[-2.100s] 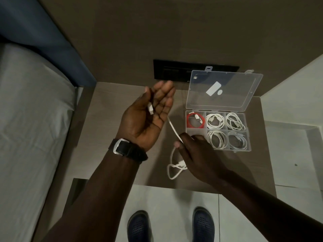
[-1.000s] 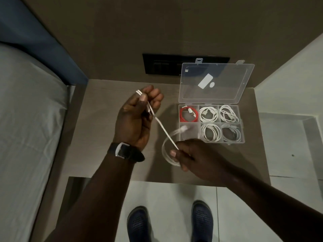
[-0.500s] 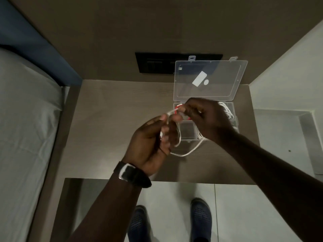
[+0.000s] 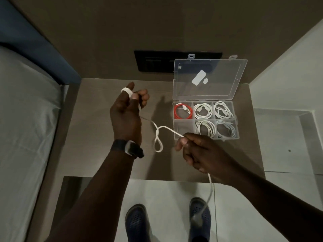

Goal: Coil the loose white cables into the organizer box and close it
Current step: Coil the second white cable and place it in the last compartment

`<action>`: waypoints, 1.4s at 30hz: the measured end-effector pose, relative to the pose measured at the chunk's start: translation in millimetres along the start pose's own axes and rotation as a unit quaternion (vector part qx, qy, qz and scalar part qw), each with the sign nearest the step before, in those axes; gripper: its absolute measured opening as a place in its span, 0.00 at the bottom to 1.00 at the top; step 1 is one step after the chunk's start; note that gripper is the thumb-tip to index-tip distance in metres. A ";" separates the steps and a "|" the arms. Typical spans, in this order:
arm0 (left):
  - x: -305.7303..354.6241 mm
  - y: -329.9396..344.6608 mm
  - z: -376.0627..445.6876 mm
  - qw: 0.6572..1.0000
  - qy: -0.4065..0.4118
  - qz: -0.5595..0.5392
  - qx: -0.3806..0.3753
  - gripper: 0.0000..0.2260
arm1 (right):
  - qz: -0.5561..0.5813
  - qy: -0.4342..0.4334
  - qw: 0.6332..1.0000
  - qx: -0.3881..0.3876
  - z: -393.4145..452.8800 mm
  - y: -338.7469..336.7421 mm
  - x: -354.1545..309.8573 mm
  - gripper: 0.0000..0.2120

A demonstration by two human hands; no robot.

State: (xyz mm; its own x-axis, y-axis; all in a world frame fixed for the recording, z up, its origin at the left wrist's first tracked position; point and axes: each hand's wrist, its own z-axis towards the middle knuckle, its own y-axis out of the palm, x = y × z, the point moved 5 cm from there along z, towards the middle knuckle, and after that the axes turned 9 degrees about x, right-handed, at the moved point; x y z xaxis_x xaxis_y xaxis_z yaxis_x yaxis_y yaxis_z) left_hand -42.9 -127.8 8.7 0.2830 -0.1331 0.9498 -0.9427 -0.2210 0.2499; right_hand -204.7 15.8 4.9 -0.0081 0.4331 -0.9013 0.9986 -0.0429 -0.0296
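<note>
A clear plastic organizer box [image 4: 236, 127] sits open on the bedside table, its lid [image 4: 209, 79] standing up against the wall. Five of its compartments hold coiled cables, one red [image 4: 182, 111] and the others white; the front-left compartment [image 4: 183, 127] holds nothing. My left hand [image 4: 128, 112] is raised left of the box with a loose white cable [image 4: 158, 137] wound around its fingers. My right hand [image 4: 201, 151] pinches the same cable in front of the box. A small loop hangs between the hands. The cable's tail drops below my right hand toward the floor.
The brown table [image 4: 97, 137] stands between a bed [image 4: 26, 137] on the left and a white wall on the right. A black socket panel [image 4: 153, 62] is on the wall behind the box. My shoes show on the tiled floor below the table's front edge.
My hands have drawn apart: the left went up and left with a turn of cable on it, the right came down toward the table's front, pulling the cable out and uncovering the box.
</note>
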 end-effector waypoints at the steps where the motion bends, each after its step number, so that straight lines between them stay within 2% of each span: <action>1: -2.5 0.4 -2.0 0.993 0.062 0.094 -0.034 0.12 | -0.002 -0.020 1.000 0.019 -1.2 -5.6 -3.5 0.14; 3: -18.2 -0.5 -8.9 0.943 0.135 0.283 -0.114 0.11 | 0.007 -0.043 0.994 0.101 1.5 -26.4 -12.4 0.15; 5: -37.8 -11.4 -13.7 0.891 0.131 0.409 -0.149 0.11 | 0.025 -0.093 0.975 0.200 5.0 -58.0 -29.0 0.15; 8: -55.3 -22.3 -30.1 0.908 0.037 0.374 -0.185 0.09 | 0.017 -0.182 0.936 0.301 10.3 -94.2 -56.8 0.14; 11: -54.3 -6.0 -58.2 0.887 -0.003 0.376 -0.268 0.19 | -0.005 -0.183 0.912 0.368 28.9 -106.8 -58.0 0.14; 13: -51.3 7.6 -78.9 0.892 -0.112 0.305 -0.315 0.27 | -0.026 -0.171 0.898 0.405 44.5 -112.5 -49.9 0.14; 15: -43.8 18.2 -95.0 0.889 -0.282 0.137 -0.333 0.24 | -0.070 -0.160 0.883 0.436 57.8 -120.4 -38.3 0.13; 16: -36.5 22.6 -99.4 0.874 -0.370 0.013 -0.316 0.19 | -0.102 -0.153 0.879 0.439 63.8 -122.5 -31.2 0.12; 17: -28.3 25.9 -98.4 0.852 -0.424 -0.110 -0.288 0.14 | -0.144 -0.140 0.881 0.428 69.4 -122.8 -22.4 0.11; 18: -20.8 27.1 -91.9 0.836 -0.435 -0.209 -0.259 0.10 | -0.192 -0.120 0.886 0.404 72.8 -120.1 -11.6 0.09; 20: -5.1 26.2 -72.3 0.831 -0.384 -0.338 -0.217 0.11 | -0.275 -0.080 0.900 0.327 69.4 -102.1 10.0 0.08; 22: 0.3 21.5 -50.9 0.846 -0.336 -0.385 -0.151 0.13 | -0.331 -0.105 0.910 0.226 55.0 -67.8 22.0 0.07; 25: -6.0 6.2 -24.7 0.928 -0.246 -0.274 -0.060 0.12 | -0.344 -0.157 0.916 0.132 27.8 -25.9 15.2 0.11; 27: -9.5 0.7 -18.2 0.981 -0.146 -0.114 -0.060 0.12 | -0.315 -0.183 0.928 0.079 15.2 -14.5 -0.7 0.12; 28: -10.9 1.5 -19.1 0.993 -0.089 -0.016 -0.073 0.12 | -0.303 -0.201 0.930 0.059 10.7 -11.8 -12.8 0.11; 30: -13.9 11.3 -31.4 0.978 0.016 0.164 -0.129 0.11 | -0.309 -0.260 0.913 0.058 6.5 -13.2 -41.7 0.08; 32: -20.8 24.2 -50.9 0.934 0.066 0.283 -0.210 0.13 | -0.342 -0.328 0.876 0.093 12.0 -21.6 -68.5 0.05; 33: -23.7 28.8 -59.3 0.924 0.057 0.299 -0.233 0.15 | -0.354 -0.345 0.862 0.113 18.2 -27.4 -77.9 0.05; 34: -25.1 32.2 -66.4 0.928 0.027 0.284 -0.239 0.17 | -0.361 -0.353 0.853 0.134 25.2 -34.0 -84.1 0.05; 38: -17.3 43.5 -83.5 0.957 -0.117 0.145 -0.222 0.19 | -0.343 -0.368 0.842 0.194 47.4 -52.0 -83.7 0.08; 40: -11.4 50.8 -89.3 0.948 -0.198 0.054 -0.243 0.18 | -0.300 -0.356 0.862 0.201 54.2 -54.1 -73.2 0.08; 42: -4.0 56.8 -88.9 0.931 -0.257 -0.050 -0.256 0.16 | -0.222 -0.303 0.908 0.187 60.3 -50.6 -55.7 0.08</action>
State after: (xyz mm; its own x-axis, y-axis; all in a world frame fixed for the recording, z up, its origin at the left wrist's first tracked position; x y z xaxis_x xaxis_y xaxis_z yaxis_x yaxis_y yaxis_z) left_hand -113.3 -54.0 35.8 0.2962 -0.6109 0.7342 -0.8308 0.2144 0.5135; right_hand -257.9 -60.4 30.5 -0.5453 -0.0865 -0.8338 0.8034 -0.3376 -0.4904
